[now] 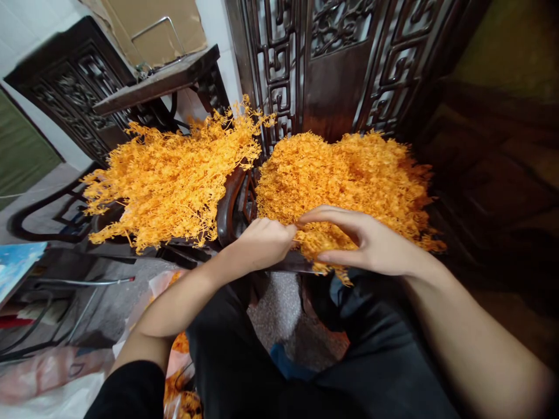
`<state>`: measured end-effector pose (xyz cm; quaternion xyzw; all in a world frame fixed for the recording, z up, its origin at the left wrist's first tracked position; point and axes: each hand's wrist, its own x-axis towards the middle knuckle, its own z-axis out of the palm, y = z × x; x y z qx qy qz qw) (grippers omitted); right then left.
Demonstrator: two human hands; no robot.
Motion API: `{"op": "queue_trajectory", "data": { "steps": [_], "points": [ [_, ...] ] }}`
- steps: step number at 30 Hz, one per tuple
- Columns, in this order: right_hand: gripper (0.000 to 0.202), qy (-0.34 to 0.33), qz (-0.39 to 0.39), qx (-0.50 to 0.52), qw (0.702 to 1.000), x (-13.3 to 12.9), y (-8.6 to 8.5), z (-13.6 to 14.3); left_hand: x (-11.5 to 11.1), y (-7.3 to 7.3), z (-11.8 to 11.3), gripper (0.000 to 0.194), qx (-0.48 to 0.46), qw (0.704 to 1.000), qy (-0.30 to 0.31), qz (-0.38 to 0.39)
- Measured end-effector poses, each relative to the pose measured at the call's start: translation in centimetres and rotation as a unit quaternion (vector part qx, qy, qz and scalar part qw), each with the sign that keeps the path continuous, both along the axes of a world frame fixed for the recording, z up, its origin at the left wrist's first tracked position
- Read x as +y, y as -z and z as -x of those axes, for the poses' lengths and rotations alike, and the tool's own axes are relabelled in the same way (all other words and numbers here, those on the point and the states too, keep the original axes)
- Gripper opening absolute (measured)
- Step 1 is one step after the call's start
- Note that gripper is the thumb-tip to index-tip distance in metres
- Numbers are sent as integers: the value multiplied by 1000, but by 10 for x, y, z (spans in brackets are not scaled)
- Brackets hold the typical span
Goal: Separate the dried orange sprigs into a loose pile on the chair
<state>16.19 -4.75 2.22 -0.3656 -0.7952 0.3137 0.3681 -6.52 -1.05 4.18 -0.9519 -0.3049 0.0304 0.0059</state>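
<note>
Holding a sprig (323, 241) at the front of the pile (340, 174): left hand (267, 243) grip closed, seemingly on one end to steady it; right hand (376, 240) grip half spread around the rest, likely to avoid crushing it

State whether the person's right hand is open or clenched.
The right hand is open: its thumb and fingers stand apart, orange sprigs showing between them. Whether its fingertips pinch anything cannot be told.

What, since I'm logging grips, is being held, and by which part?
An orange sprig, seemingly by its end, in the left hand; the right hand curves around it; exact grip hidden.
</note>
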Motion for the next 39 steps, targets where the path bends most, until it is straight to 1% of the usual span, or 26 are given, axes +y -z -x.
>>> {"op": "queue_trajectory", "data": {
  "steps": [3,5,9,13,15,18,21,23,25,29,30,33,34,35,37,38,39],
  "points": [
    [24,49,-23,6,999,-1,0,7,-3,0,2,27,15,999,-21,-47],
    [19,69,-60,-13,996,-1,4,15,-5,2,2,28,11,998,-25,-60],
    [11,75,-113,-44,990,1,10,26,-6,3,2,32,10,998,-31,-55],
    [12,124,-110,-12,986,-1,9,31,-2,1,0,40,3,999,-38,-27],
    [10,149,-109,-19,983,-2,8,33,1,0,0,40,-3,999,-47,-9],
    [11,170,-121,-42,977,-3,8,34,7,-2,1,39,-27,996,-62,52],
    [12,194,-121,-20,973,-2,8,34,12,-3,5,39,-63,988,-72,119],
    [13,214,-99,2,972,-1,8,33,14,-3,8,40,-77,985,-76,134],
    [14,210,-61,34,975,0,8,33,14,-4,9,40,-76,986,-78,130],
    [17,127,7,110,986,-1,9,34,13,-4,10,44,-50,989,-82,110],
    [22,108,11,111,988,-1,9,34,13,-4,11,45,-42,990,-85,106],
    [59,86,-19,53,995,-1,8,33,11,-2,12,48,-15,991,-90,101],
    [63,85,-36,27,995,-1,7,33,11,-1,11,47,-9,991,-90,102],
    [57,86,-54,8,995,0,7,33,10,-1,11,46,-7,991,-89,104],
    [32,89,-90,-4,992,3,7,34,7,0,9,41,-12,991,-84,103],
    [22,89,-105,0,991,4,7,34,6,0,7,40,-15,992,-81,100],
    [17,88,-118,8,989,4,7,36,4,1,5,39,-12,992,-77,96]
  ]
}}
